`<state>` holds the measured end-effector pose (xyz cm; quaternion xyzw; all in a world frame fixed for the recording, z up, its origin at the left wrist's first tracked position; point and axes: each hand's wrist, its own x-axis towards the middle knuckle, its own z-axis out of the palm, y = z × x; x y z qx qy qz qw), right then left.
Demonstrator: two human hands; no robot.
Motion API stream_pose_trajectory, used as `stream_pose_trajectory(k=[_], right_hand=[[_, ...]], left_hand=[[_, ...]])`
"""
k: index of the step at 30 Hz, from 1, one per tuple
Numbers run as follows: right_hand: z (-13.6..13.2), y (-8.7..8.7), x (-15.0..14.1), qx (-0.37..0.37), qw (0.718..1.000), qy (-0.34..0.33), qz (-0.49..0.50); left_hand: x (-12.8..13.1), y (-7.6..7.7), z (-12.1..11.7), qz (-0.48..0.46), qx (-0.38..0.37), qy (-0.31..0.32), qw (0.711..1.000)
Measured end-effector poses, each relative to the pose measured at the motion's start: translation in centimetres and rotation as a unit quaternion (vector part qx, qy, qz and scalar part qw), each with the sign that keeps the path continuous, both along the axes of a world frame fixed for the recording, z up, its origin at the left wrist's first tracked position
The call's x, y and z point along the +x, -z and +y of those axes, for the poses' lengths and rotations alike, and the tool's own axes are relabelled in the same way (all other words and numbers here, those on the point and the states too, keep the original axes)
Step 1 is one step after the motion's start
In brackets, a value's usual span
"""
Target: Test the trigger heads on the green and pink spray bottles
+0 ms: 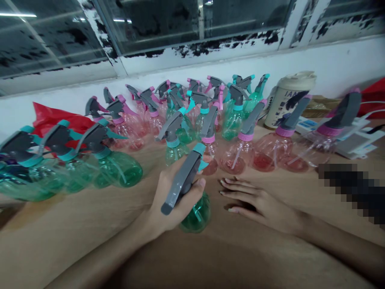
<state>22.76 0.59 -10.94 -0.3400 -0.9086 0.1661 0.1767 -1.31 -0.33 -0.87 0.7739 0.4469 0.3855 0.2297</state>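
- We saw the left hand (pixel 171 200), low in the centre of the frame, closed around a green spray bottle (pixel 197 214) at its neck, fingers wrapped under the grey trigger head (pixel 182 180) with its teal collar.
- That bottle stood on the wooden tabletop (pixel 75 224), tilted a little toward the upper right, its green body showing just right of the hand.
- The right hand (pixel 258 202) lay open and flat on the tabletop just right of the bottle, fingers stretched toward it, gripping nothing; we could not tell whether the fingertips touched it.
- Behind the hands, across the middle of the frame, stood rows of pink spray bottles (pixel 237 158) and more green ones (pixel 120 170), crowded up to the white wall.
- At the upper right a cream-lidded cup (pixel 288 100) stood beside the bottles, with white boxes (pixel 357 140) to its right.
- Red plastic (pixel 51 116) showed at the left behind the green bottles, and a pixelated patch covered part of the right edge.
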Motion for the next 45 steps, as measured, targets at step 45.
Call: stream_pose_trajectory(k=[45], right_hand=[[-0.04,0.11,-0.14,0.0,1.0,0.002,0.0]], left_hand=[[-0.02,-0.26,-0.3,-0.038,-0.033,0.007,0.999]])
